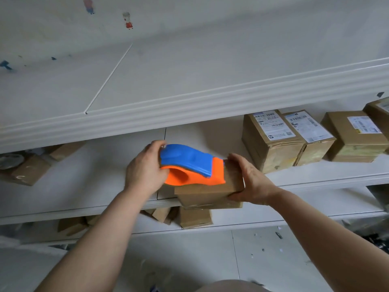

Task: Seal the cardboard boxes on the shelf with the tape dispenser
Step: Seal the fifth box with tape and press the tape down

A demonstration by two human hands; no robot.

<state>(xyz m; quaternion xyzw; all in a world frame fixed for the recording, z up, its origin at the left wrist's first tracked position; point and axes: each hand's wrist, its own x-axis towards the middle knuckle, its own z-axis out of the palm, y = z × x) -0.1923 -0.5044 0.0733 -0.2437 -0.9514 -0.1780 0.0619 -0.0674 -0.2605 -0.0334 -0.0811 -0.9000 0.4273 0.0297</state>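
Cardboard, brown and flat, forms the small box [208, 191] that is set at the front edge of the white middle shelf [84, 186]. A blue-and-orange plastic tape dispenser [189, 163] is rested on its top. The dispenser's left end is gripped by the left hand [145, 169], fingers curled round it. The box's right end is clasped by the right hand [250, 180]. Taped brown cartons [273, 144] with white labels are lined up to the right on the same shelf; more boxes [194, 219] are seen on the shelf below.
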